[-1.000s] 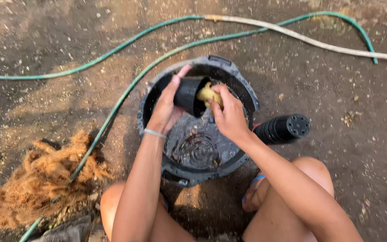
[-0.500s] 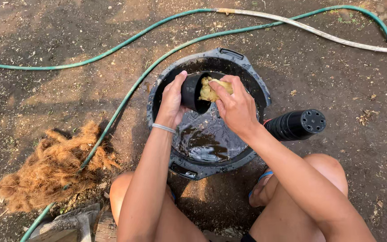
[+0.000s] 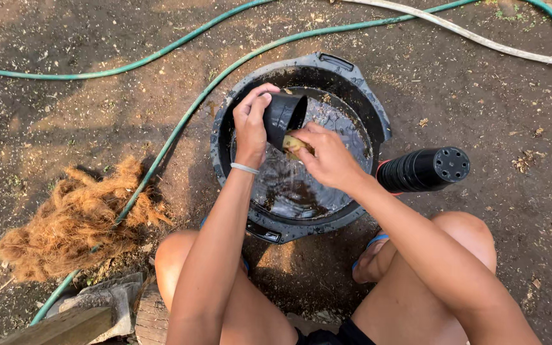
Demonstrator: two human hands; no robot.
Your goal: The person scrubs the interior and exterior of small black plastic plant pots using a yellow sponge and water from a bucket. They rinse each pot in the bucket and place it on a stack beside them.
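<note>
My left hand (image 3: 250, 124) grips a small black plastic pot (image 3: 283, 117), tilted on its side over a black round tub (image 3: 365, 115) of dark water. My right hand (image 3: 328, 155) holds a yellow sponge (image 3: 292, 146) pressed against the pot's lower rim; most of the sponge is hidden by my fingers. Water ripples under the pot. A thin band circles my left wrist. My bare knees frame the tub's near side.
A stack of black pots (image 3: 424, 169) lies on its side right of the tub. A green hose (image 3: 180, 121) runs across the dirt, with a pale hose (image 3: 480, 38) at top right. A clump of brown fibre (image 3: 78, 220) and a wooden piece (image 3: 71, 322) lie at left.
The sponge has come out of the pot's mouth and now rubs its lower rim. Both hands sit a little lower over the water. The camera view has shifted slightly.
</note>
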